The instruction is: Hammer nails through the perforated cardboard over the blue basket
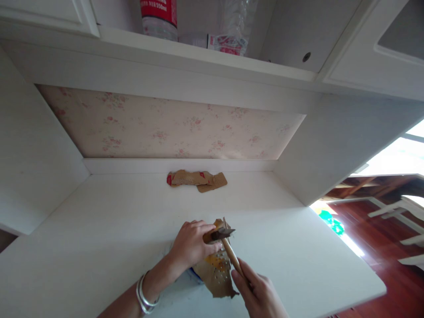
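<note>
My right hand (256,289) is wrapped round the light wooden handle of a hammer (233,258). Its dark head, pointed at one end, lies just in front of my left hand's fingertips. My left hand (194,243) is curled at a torn piece of brown cardboard (217,282), thumb and fingers close together. What the fingertips pinch is hidden behind the hammer head. Many small holes or nail-like dots cover the cardboard, around a yellowish patch. Under its left side shows a blue edge (196,274) of something mostly covered.
Torn cardboard strips (197,179) lie at the back of the white tabletop (132,212). A shelf overhead holds a red-labelled bottle (159,20) and clear plastic (233,26). White side panels flank the table; its right edge drops to a reddish floor (374,229) with white furniture legs.
</note>
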The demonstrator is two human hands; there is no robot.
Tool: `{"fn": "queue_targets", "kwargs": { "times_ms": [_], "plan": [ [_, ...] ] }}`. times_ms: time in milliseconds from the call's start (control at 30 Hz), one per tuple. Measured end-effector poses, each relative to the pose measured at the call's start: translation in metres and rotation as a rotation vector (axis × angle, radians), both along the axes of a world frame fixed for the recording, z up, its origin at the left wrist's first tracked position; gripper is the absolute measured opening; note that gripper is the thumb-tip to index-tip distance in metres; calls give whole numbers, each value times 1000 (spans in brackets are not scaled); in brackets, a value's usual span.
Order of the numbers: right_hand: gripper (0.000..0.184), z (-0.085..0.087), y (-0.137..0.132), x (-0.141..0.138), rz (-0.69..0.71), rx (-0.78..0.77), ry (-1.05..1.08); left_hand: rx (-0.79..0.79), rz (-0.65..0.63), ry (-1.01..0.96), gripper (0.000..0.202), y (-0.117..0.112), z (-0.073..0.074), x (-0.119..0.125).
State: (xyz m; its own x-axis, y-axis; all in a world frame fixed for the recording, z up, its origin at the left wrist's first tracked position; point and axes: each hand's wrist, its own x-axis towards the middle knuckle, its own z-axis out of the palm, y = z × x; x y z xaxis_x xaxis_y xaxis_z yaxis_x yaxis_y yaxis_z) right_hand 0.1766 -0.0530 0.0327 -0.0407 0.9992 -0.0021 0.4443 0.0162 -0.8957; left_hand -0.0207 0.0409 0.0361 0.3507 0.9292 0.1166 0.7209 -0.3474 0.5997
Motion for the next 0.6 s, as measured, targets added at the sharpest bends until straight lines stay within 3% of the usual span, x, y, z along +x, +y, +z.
{"fn": "queue_targets", "kwargs": {
  "times_ms": [333, 467, 600],
  "plan": [
    [55, 19, -5, 10, -337, -92, 228, 14, -31, 41, 51, 3, -3, -4],
    [56, 13, -9, 16, -371, -177, 281, 14, -48, 16, 52, 4, 1, -7],
    [62, 1, -17, 19, -425, -219, 329, 69, -33, -129, 42, 7, 9, -11]
  ]
}}
